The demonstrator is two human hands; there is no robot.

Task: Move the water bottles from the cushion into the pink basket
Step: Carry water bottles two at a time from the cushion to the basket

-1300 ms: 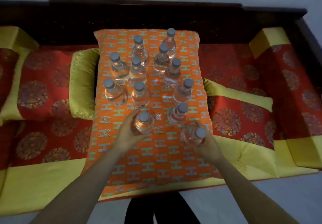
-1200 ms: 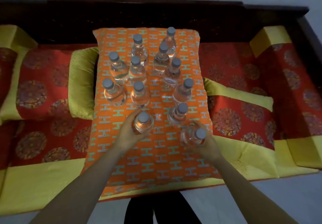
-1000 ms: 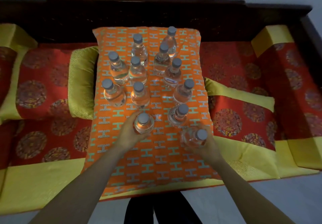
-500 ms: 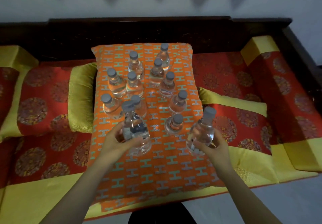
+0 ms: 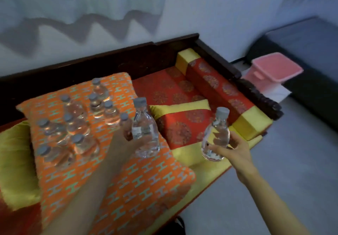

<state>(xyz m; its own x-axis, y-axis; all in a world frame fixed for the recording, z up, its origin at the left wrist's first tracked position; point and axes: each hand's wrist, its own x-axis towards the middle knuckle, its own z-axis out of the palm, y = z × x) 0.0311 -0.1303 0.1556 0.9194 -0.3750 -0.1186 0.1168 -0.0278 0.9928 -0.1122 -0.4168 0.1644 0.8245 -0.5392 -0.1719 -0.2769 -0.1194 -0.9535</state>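
Note:
My left hand [image 5: 122,143] grips a clear water bottle [image 5: 145,130] with a grey cap, held upright above the right part of the orange patterned cushion [image 5: 117,176]. My right hand [image 5: 231,148] holds a second water bottle [image 5: 216,136] upright over the sofa's front edge, right of the cushion. Several more grey-capped bottles [image 5: 76,125] stand on the cushion's far left part. The pink basket [image 5: 274,70] sits on the floor at the far right, beyond the sofa's dark arm.
The cushion lies on a red and yellow sofa seat [image 5: 182,125] with a dark wooden frame [image 5: 256,92]. A dark piece of furniture [image 5: 311,55] stands behind the basket. Grey floor [image 5: 292,161] stretches between me and the basket.
Both hands have lifted their bottles off the cushion and carried them to the right. The view has swung right, bringing the pink basket into sight.

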